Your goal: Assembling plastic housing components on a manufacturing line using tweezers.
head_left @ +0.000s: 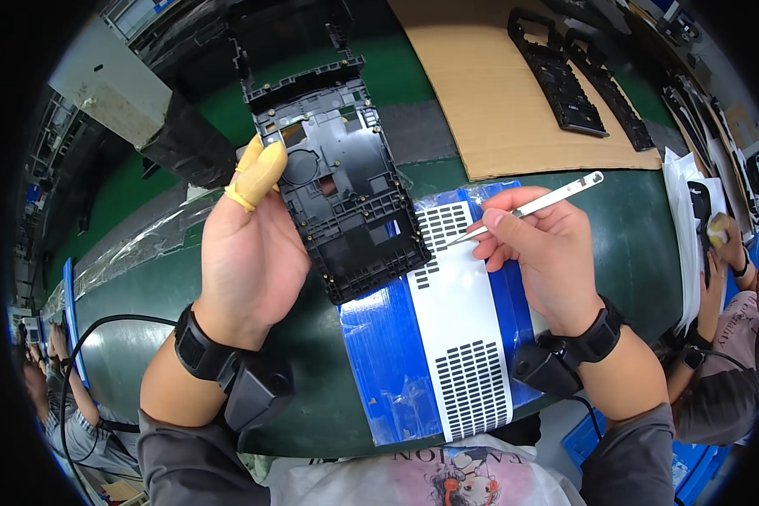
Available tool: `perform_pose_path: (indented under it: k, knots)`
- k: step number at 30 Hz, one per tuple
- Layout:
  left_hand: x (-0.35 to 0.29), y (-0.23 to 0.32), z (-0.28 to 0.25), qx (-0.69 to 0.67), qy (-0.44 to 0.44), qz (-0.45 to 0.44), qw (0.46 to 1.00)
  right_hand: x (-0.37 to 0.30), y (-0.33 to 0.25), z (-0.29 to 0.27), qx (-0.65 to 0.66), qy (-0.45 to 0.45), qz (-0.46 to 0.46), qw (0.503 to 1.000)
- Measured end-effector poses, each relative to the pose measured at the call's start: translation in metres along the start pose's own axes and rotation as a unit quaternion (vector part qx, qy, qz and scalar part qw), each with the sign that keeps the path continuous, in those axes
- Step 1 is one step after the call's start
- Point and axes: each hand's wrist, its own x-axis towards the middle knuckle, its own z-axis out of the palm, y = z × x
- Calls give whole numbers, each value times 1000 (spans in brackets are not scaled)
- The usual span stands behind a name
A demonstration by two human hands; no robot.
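My left hand (257, 244) grips a black plastic housing (350, 181) by its left side, holding it tilted above the bench. Yellow finger cots cover some of its fingertips. The housing has ribs, cut-outs and several small brass-coloured inserts. In my right hand (552, 253) is a pair of white-handled tweezers (558, 196), pinched between thumb and fingers. Their dark tip lies at or just above a white sheet (460, 316) bearing rows of small black rectangular pads. Part of the upper pad block has bare gaps. The sheet lies on a blue board (384, 363), and the housing hides part of both.
Two black plastic frames (565, 84) lie on a cardboard sheet (460, 101) at the back right. A grey box-shaped post (118, 84) stands at the back left. Co-workers' hands (721, 261) show at the right edge. A black cable (118, 319) runs beside my left wrist.
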Motion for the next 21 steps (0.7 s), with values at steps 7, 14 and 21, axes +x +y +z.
perform_pose_path:
  k: [7, 14, 21]
  knots:
    - [0, -5, -1, -4, 20, -24, 1000, -1, 1, 2, -12, -1, -2, 1000]
    - [-8, -13, 14, 14, -16, -45, 999, -10, -20, 1, 43, 0, -40, 998]
    - [-26, -30, 24, 21, -64, -126, 990, -32, -23, 23, 25, -69, -83, 994]
